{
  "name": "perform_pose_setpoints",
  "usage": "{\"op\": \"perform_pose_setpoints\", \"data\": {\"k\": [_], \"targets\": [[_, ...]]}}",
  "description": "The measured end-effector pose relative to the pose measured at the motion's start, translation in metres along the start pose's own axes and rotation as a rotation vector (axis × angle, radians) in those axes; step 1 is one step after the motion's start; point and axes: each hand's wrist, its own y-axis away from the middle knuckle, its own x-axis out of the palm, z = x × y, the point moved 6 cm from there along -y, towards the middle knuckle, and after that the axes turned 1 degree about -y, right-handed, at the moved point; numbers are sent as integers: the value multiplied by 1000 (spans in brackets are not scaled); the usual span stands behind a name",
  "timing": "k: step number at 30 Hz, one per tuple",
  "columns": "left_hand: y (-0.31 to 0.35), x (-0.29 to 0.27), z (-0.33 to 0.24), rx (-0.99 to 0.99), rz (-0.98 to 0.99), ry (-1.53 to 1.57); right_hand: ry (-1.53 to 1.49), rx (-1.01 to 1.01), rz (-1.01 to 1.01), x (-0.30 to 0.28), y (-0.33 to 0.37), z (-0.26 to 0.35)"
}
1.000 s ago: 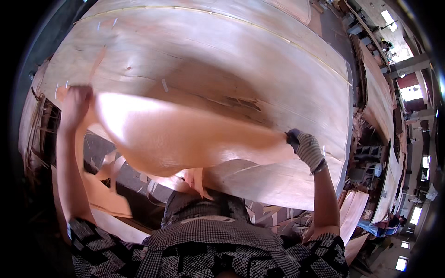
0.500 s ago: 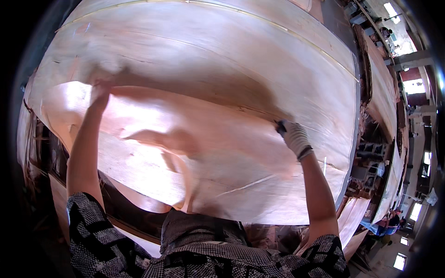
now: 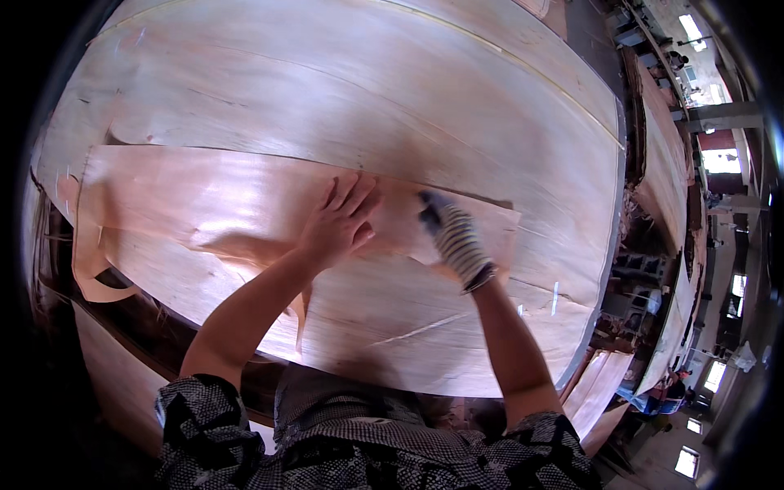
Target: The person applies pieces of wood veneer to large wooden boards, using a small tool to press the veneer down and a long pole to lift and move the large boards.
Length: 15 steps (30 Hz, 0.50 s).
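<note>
A thin reddish veneer sheet point(image 3: 204, 208) lies flat across a big stack of pale wood veneer point(image 3: 408, 90). My bare left hand point(image 3: 339, 220) presses palm-down on the sheet near its middle, fingers spread. My right hand point(image 3: 453, 237), in a striped knit glove, rests flat on the same sheet just beside the left, near the sheet's right end. Neither hand grips anything. The sheet's left end hangs over the stack's edge, torn and curled.
The stack's rounded front edge point(image 3: 457, 384) is close to my body. More veneer piles point(image 3: 661, 163) stand to the right, with loose sheets point(image 3: 596, 392) leaning lower right. Windows and lights glow at the far right. Dark floor lies to the left.
The reddish sheet, held up and billowing a second ago, now lies flat on the stack. Both hands let go of its ends and came together at its middle, pressing down.
</note>
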Motion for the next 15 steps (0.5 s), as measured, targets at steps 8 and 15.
{"op": "perform_pose_setpoints", "data": {"k": [8,15], "targets": [[77,-47,180,-488,16,-205,-592,326,29,30,41,-79],[118,-84,207,-689,-294,-386,-974,546,516,59,-17,71]]}}
